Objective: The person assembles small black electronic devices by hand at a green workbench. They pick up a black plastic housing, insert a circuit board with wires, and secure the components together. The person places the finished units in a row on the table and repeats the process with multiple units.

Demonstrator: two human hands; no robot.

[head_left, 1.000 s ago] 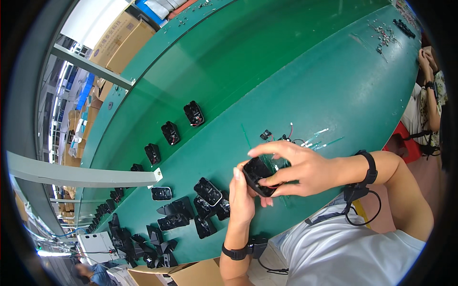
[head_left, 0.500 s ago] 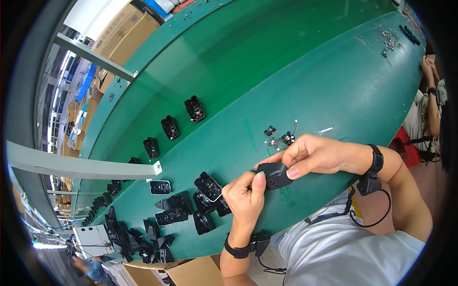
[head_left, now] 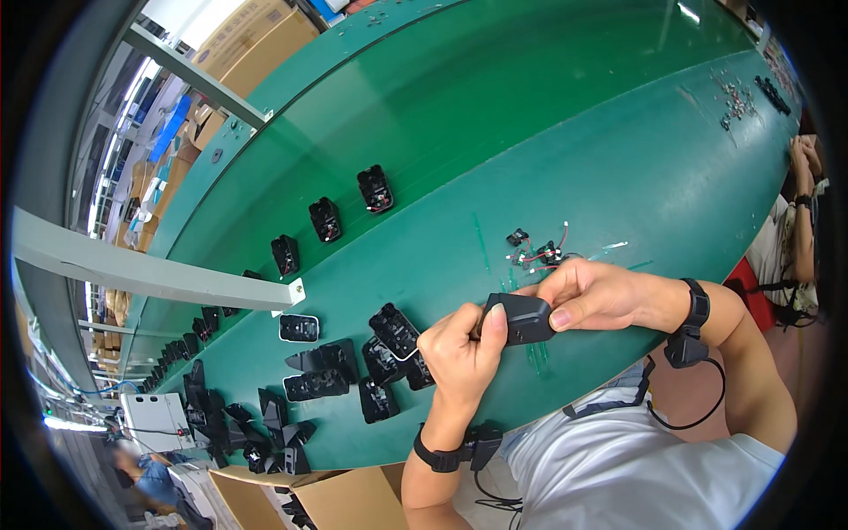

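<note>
Between my two hands is a black plastic housing (head_left: pixel 523 320), raised over the near edge of the green bench. My left hand (head_left: pixel 466 346) is closed round its left end, thumb pressed on the top face. My right hand (head_left: pixel 590 299) grips the right end between thumb and fingers; part of those fingers is hidden behind the housing. Just beyond, a few small black parts with red wires (head_left: pixel 546 253) lie on the bench. Left of my left hand sit several open black housings (head_left: pixel 395 330), some piled against each other, and a pale-rimmed one (head_left: pixel 299 328).
A grey metal post (head_left: pixel 159 261) reaches over the bench from the left. Open housings (head_left: pixel 325 220) stand in a row on the far green strip. More black parts (head_left: pixel 265 433) heap at left, above a cardboard box (head_left: pixel 349 503). Another person's arm (head_left: pixel 804 212) rests at far right.
The view has shifted slightly, so the bench things appear displaced. Both hands keep hold of the black housing, which has tilted a little and shows more of its broad face.
</note>
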